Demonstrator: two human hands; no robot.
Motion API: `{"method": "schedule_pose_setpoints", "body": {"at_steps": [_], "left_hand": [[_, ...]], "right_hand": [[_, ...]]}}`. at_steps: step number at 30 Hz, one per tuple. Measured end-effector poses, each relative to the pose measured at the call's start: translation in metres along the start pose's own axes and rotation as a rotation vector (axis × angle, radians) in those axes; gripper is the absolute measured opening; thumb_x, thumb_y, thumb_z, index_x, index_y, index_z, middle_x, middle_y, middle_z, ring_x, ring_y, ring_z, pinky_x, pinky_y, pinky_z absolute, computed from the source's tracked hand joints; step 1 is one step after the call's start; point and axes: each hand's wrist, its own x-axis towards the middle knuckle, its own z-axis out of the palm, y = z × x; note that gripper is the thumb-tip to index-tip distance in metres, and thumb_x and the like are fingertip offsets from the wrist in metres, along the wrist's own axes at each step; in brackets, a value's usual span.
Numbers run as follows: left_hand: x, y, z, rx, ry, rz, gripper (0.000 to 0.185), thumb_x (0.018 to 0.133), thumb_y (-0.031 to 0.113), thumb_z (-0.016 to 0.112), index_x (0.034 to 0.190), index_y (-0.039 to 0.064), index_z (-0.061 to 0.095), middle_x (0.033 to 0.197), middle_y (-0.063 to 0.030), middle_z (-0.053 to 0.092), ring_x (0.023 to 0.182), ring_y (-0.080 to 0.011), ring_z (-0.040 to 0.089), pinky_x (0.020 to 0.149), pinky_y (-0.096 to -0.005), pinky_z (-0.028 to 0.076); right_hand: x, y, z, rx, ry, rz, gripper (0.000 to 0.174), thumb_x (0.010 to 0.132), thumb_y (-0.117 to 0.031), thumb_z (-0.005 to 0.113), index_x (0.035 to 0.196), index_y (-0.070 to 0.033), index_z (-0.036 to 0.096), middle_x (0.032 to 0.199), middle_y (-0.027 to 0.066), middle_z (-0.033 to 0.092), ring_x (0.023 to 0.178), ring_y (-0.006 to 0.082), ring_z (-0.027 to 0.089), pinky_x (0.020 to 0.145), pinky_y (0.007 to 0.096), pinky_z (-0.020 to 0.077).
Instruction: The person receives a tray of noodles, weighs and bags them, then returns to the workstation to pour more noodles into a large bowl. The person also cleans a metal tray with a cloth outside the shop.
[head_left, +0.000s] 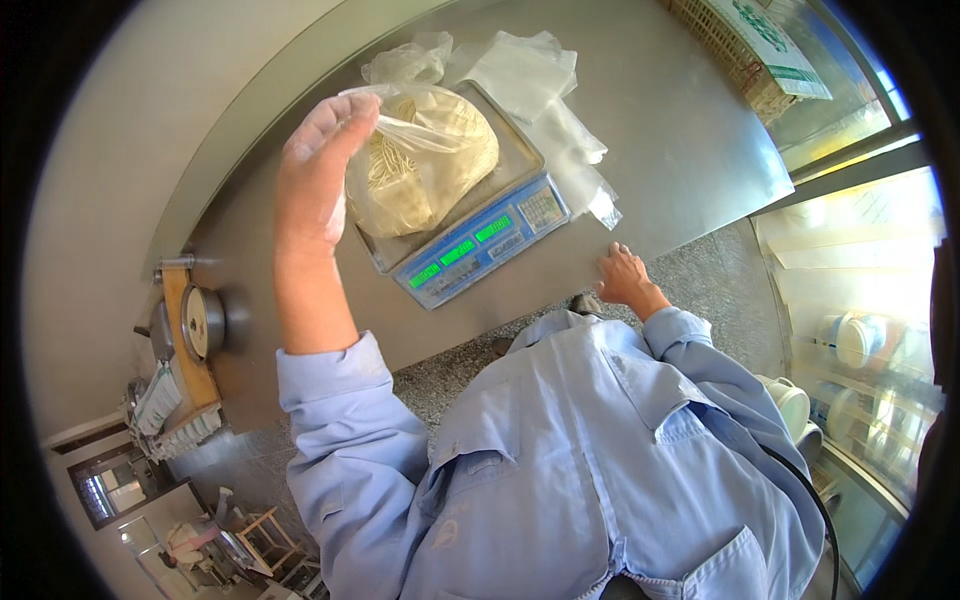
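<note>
My left hand (315, 176) has its fingers closed on the gathered mouth of a clear plastic bag (469, 142). Pale fresh noodles (390, 165) fill the bag, which sits on the metal pan of a blue digital scale (484, 251). Green displays are lit on the scale. White powder marks the fingers of my left hand. My right hand (624, 276) rests on the near edge of the metal table (660, 120), holding nothing, its fingers slightly apart. Flat clear plastic bags (525, 75) lie beside and partly behind the scale.
A crumpled plastic bag (411, 60) lies behind the pan. Left stand a round metal pan (204, 322) and a wooden board (180, 300). A wicker basket (739, 67) is at the upper right, white buckets (786, 405) lower right. Another person (187, 541) is far off, lower left.
</note>
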Motion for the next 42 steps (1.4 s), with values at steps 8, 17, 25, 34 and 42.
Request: {"method": "schedule_pose_setpoints", "body": {"at_steps": [8, 17, 25, 34, 42], "left_hand": [[-0.087, -0.057, -0.075, 0.003, 0.231, -0.139, 0.047, 0.092, 0.022, 0.057, 0.131, 0.000, 0.046, 0.126, -0.0135, 0.053, 0.124, -0.0237, 0.045, 0.105, -0.0317, 0.030], [-0.216, -0.278, -0.099, 0.199, 0.604, -0.733, 0.053, 0.082, 0.027, 0.069, 0.122, -0.002, 0.051, 0.107, -0.0110, 0.060, 0.093, -0.0202, 0.059, 0.082, -0.0340, 0.047], [-0.319, -0.361, -0.080, 0.659, 0.563, -0.766, 0.058, 0.078, 0.025, 0.072, 0.121, -0.008, 0.050, 0.117, -0.0236, 0.057, 0.109, -0.0311, 0.055, 0.092, -0.0385, 0.043], [-0.400, -0.415, -0.083, 0.681, 0.345, -0.854, 0.040, 0.080, 0.025, 0.068, 0.102, -0.006, 0.056, 0.098, -0.0226, 0.059, 0.090, -0.0340, 0.058, 0.078, -0.0407, 0.046], [-0.496, -0.441, -0.057, 1.333, -0.067, -0.465, 0.008, 0.081, 0.011, 0.060, 0.081, 0.003, 0.062, 0.066, -0.0145, 0.058, 0.066, -0.0318, 0.060, 0.059, -0.0429, 0.045]], "right_hand": [[0.003, 0.002, 0.003, -0.018, 0.012, -0.019, 0.040, 0.071, -0.030, 0.067, 0.102, -0.006, 0.062, 0.112, 0.0222, 0.050, 0.107, 0.0348, 0.052, 0.086, 0.0443, 0.0486], [0.007, 0.002, -0.001, -0.039, -0.022, -0.030, 0.040, 0.073, -0.031, 0.067, 0.103, -0.005, 0.063, 0.111, 0.0220, 0.053, 0.106, 0.0350, 0.054, 0.089, 0.0424, 0.0475], [0.007, 0.003, -0.004, -0.047, -0.065, -0.022, 0.041, 0.073, -0.031, 0.067, 0.104, -0.005, 0.063, 0.111, 0.0216, 0.055, 0.107, 0.0354, 0.054, 0.091, 0.0417, 0.0466], [0.006, -0.031, -0.083, 0.030, 0.105, -0.044, 0.041, 0.078, -0.030, 0.068, 0.108, -0.003, 0.059, 0.096, 0.0169, 0.067, 0.095, 0.0307, 0.063, 0.083, 0.0422, 0.0495], [0.028, -0.165, -0.243, 0.369, 0.911, -0.521, 0.072, 0.076, -0.040, 0.071, 0.126, 0.001, 0.038, 0.096, 0.0196, 0.065, 0.090, 0.0371, 0.063, 0.077, 0.0418, 0.0506]]}}
